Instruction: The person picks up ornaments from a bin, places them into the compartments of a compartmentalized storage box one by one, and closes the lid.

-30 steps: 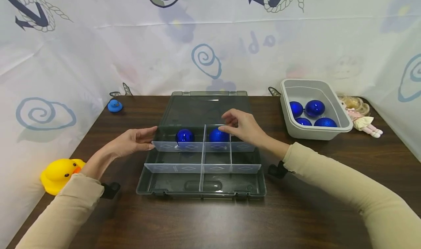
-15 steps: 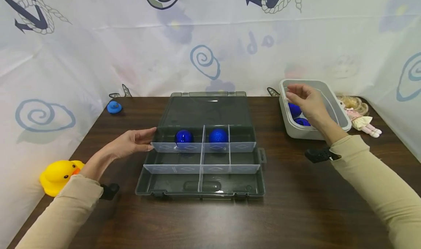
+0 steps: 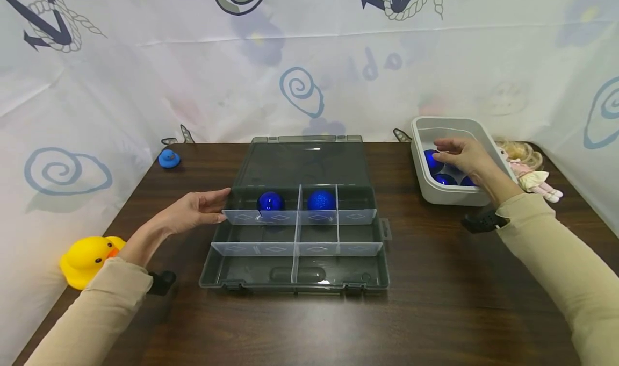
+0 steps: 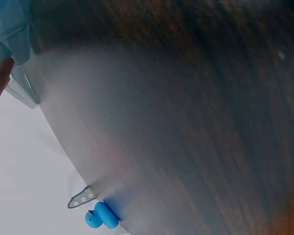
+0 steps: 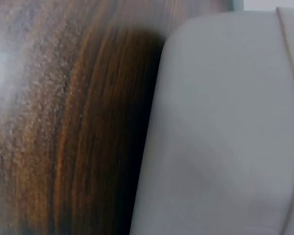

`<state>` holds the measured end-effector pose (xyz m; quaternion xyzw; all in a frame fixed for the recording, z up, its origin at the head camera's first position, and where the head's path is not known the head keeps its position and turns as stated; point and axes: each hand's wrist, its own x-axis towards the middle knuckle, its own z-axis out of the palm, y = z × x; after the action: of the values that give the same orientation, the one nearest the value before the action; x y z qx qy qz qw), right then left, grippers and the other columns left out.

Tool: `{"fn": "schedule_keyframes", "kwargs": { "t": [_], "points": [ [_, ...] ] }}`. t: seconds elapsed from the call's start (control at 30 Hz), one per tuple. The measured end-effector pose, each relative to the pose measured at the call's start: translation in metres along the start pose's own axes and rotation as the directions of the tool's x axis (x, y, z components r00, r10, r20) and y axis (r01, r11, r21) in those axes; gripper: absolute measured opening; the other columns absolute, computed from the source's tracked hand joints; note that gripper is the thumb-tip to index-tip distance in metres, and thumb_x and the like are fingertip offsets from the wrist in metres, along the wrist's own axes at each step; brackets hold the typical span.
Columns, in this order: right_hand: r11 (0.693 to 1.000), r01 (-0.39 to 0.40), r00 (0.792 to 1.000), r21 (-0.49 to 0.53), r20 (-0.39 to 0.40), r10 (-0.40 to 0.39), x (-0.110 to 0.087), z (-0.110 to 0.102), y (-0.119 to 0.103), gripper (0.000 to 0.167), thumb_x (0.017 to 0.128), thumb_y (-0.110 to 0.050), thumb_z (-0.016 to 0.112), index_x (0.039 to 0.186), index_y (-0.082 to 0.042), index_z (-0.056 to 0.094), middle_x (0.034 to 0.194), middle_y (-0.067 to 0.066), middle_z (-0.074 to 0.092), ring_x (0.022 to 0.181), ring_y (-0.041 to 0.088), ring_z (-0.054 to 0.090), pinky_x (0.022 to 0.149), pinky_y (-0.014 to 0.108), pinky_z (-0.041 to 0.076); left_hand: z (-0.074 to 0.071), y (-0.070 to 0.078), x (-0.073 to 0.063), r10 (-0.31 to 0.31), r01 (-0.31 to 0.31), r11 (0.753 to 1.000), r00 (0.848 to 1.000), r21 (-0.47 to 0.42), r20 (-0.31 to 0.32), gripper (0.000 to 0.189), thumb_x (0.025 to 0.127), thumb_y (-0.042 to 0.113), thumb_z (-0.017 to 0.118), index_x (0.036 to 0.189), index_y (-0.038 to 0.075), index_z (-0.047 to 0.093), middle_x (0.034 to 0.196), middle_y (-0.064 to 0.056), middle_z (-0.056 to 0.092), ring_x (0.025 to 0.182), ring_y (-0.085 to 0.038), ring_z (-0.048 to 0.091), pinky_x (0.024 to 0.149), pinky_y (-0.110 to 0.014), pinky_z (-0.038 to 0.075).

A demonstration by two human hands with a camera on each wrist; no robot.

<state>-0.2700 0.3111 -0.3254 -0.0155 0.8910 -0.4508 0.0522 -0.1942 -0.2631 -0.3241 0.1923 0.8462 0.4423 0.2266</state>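
Blue balls (image 3: 431,164) lie in the gray tub (image 3: 452,195), a shiny one (image 3: 271,199) and a bumpy one (image 3: 321,199) in the see-through box (image 3: 304,164). Left hand (image 3: 191,211) and right hand (image 3: 466,157) have loose, uncurled fingers.

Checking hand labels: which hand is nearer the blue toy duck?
Left: the left hand is in front and right of the blue toy duck, at the divided case; the right hand is far to the duck's right, at the gray bin.
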Motion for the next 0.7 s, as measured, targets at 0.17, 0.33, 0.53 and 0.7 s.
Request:
{"fn": "schedule_keyframes", "kwargs": {
  "t": [0.17, 0.33, 0.53, 0.7],
  "points": [
    [0.998, 0.016, 0.997, -0.066, 0.077, -0.011, 0.0049, -0.0003, 0.0020, 0.059, 0.094, -0.018, 0.058, 0.140, 0.010, 0.034, 0.140, 0.033, 0.036, 0.128, 0.043, 0.038, 0.109, 0.050, 0.029, 0.0004, -0.0004, 0.0009, 0.004, -0.004, 1.000, 1.000, -0.001, 0.002, 0.073, 0.090, 0.006, 0.061, 0.145, -0.011, 0.016, 0.152, -0.029, 0.012, 0.136, -0.046, 0.021, 0.094, -0.019, 0.045],
    [0.991, 0.052, 0.993, -0.122, 0.107, -0.039, 0.0084, 0.0002, 0.0014, 0.057, 0.093, -0.010, 0.059, 0.138, 0.013, 0.033, 0.137, 0.037, 0.036, 0.127, 0.048, 0.038, 0.108, 0.052, 0.029, 0.0003, -0.0002, 0.0006, 0.007, -0.007, 1.000, 1.000, -0.002, 0.002, 0.072, 0.090, 0.004, 0.060, 0.145, -0.012, 0.016, 0.152, -0.029, 0.011, 0.136, -0.046, 0.021, 0.094, -0.018, 0.045],
    [0.991, 0.018, 0.994, -0.132, 0.106, -0.004, 0.0084, 0.0019, -0.0004, 0.057, 0.091, -0.008, 0.060, 0.137, 0.013, 0.034, 0.135, 0.040, 0.037, 0.127, 0.050, 0.037, 0.108, 0.054, 0.028, 0.0002, -0.0065, 0.0010, 0.049, -0.049, 0.999, 0.999, -0.004, 0.003, 0.076, 0.090, 0.012, 0.063, 0.144, -0.013, 0.016, 0.151, -0.030, 0.012, 0.136, -0.042, 0.025, 0.093, -0.019, 0.046],
    [0.993, -0.019, 0.998, -0.117, 0.065, 0.026, 0.0048, -0.0005, -0.0021, 0.059, 0.093, -0.016, 0.058, 0.140, 0.009, 0.031, 0.138, 0.037, 0.034, 0.127, 0.049, 0.035, 0.108, 0.055, 0.028, 0.0003, -0.0050, 0.0007, 0.051, -0.051, 0.999, 0.999, 0.005, 0.001, 0.074, 0.090, 0.011, 0.062, 0.144, -0.012, 0.017, 0.151, -0.030, 0.014, 0.136, -0.041, 0.026, 0.094, -0.021, 0.046]
  ]
}}
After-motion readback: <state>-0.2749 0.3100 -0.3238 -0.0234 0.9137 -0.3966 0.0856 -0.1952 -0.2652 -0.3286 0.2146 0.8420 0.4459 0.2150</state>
